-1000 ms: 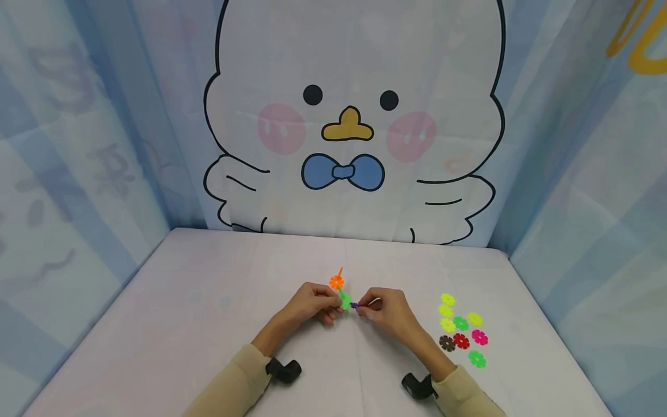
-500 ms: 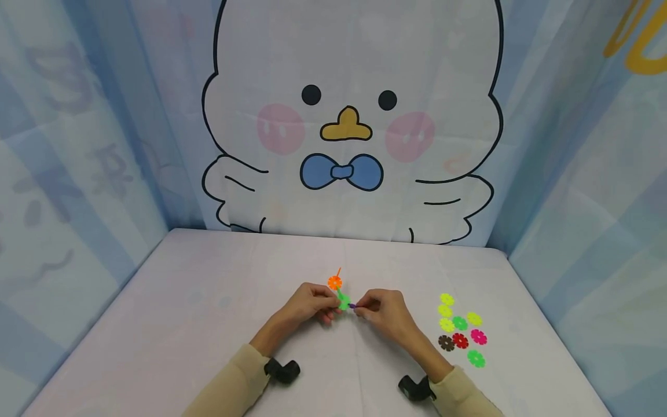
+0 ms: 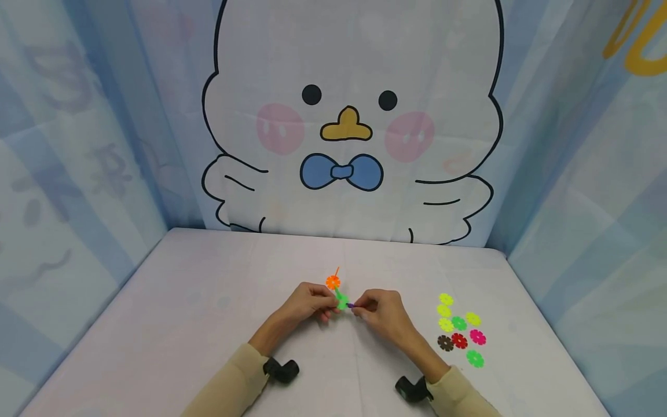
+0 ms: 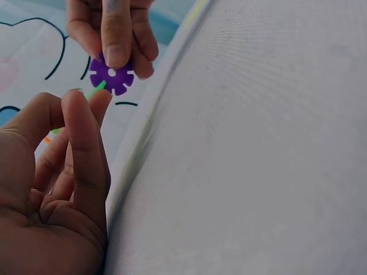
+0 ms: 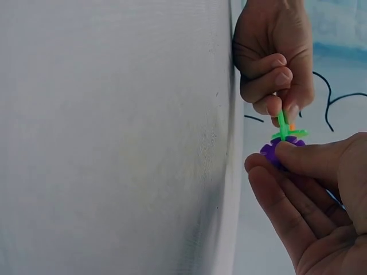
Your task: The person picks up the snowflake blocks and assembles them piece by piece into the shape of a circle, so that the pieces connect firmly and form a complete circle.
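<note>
In the head view my left hand [image 3: 312, 302] pinches a light green notched plastic disc [image 3: 343, 302] between thumb and fingers. An orange disc [image 3: 333, 282] is joined to the far end of this green part, with a thin orange piece [image 3: 337, 271] sticking up from it. My right hand [image 3: 384, 310] pinches a purple notched disc [image 4: 118, 83], its rim meeting the green part. Close up in the right wrist view, the green disc [image 5: 284, 127] sits at a notch of the purple one, right thumb pressed on the purple face. My fingers hide part of both discs.
Loose notched discs lie on the white table [image 3: 234, 272] to the right: several yellow ones [image 3: 444, 311], two green [image 3: 475, 358], a red [image 3: 459, 340], a pink [image 3: 477, 337] and a dark brown [image 3: 445, 343]. A curtain with a cartoon chick [image 3: 359, 214] stands behind the table.
The purple disc has turned more edge-on in the head view, still against the green disc. Both hands keep their pinch and have shifted very slightly left with the whole view.
</note>
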`<state>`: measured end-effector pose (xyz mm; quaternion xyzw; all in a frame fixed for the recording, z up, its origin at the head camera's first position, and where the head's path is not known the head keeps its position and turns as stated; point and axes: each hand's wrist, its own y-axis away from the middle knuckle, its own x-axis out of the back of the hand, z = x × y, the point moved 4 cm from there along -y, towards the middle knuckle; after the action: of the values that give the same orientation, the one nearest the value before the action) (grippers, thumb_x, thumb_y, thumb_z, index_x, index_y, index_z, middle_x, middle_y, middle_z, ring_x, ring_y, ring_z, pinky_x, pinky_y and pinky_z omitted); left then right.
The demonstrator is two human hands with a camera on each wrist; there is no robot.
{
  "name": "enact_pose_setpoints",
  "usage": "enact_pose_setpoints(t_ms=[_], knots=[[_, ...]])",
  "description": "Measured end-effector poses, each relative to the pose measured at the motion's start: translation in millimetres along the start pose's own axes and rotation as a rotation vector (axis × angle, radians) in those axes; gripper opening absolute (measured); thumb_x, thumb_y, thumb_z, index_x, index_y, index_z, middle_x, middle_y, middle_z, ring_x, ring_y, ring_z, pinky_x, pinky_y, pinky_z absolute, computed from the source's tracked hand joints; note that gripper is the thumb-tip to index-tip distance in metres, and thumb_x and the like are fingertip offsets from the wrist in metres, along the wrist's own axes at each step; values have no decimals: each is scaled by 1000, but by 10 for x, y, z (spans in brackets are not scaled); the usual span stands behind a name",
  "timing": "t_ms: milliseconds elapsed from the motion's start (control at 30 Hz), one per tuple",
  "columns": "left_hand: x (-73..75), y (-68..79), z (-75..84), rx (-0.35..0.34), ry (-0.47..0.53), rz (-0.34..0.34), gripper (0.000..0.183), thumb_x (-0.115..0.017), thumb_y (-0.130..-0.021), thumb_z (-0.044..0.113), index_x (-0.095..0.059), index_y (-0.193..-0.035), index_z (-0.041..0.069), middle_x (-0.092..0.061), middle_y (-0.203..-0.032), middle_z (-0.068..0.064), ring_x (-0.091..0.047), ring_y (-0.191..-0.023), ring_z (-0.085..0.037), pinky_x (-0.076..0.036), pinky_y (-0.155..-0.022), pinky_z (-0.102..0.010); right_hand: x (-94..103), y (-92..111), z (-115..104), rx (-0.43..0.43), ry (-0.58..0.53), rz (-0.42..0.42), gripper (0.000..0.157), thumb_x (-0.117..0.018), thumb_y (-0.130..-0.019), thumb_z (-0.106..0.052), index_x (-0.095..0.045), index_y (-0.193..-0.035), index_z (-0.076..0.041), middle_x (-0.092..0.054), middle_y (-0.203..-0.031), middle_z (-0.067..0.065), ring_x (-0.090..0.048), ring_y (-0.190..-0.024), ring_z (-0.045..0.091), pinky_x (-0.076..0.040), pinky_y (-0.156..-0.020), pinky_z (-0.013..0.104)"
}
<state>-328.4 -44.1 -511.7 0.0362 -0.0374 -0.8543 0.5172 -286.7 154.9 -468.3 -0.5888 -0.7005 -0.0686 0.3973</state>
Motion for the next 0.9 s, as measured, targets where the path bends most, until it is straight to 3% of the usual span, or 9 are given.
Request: enact_pose_setpoints(t_ms=[233,667,900], knots=[[11,-9,-15,-9,0,-13,17,-74,-94,2,-72,-101,-14,-78,-75,-2,-64,-59,-5,-58,-58,-20,-40,-7,-24,23,3,-16,9,-85,-86,-1,-79,-83,-7,-81,-81,4,-76,-71,7,-59,-67,19],[-22,-20,-36,24,32,-1,15,-77,-94,7,-75,-105,-3,-81,-86,-5,-70,-65,-9,-61,-62,-25,-17,1,24,-50,39,51,12,-87,-84,-2,-80,-81,-11,-80,-79,1,-74,-69,6,-58,-66,20],[-21,-21,-44,29,19,19,22,-78,-94,9,-74,-110,-6,-82,-90,-11,-70,-63,-8,-61,-61,-25,35,1,50,-43,1,-11,8,-87,-86,-7,-80,-89,-6,-81,-86,5,-79,-75,13,-60,-69,20]])
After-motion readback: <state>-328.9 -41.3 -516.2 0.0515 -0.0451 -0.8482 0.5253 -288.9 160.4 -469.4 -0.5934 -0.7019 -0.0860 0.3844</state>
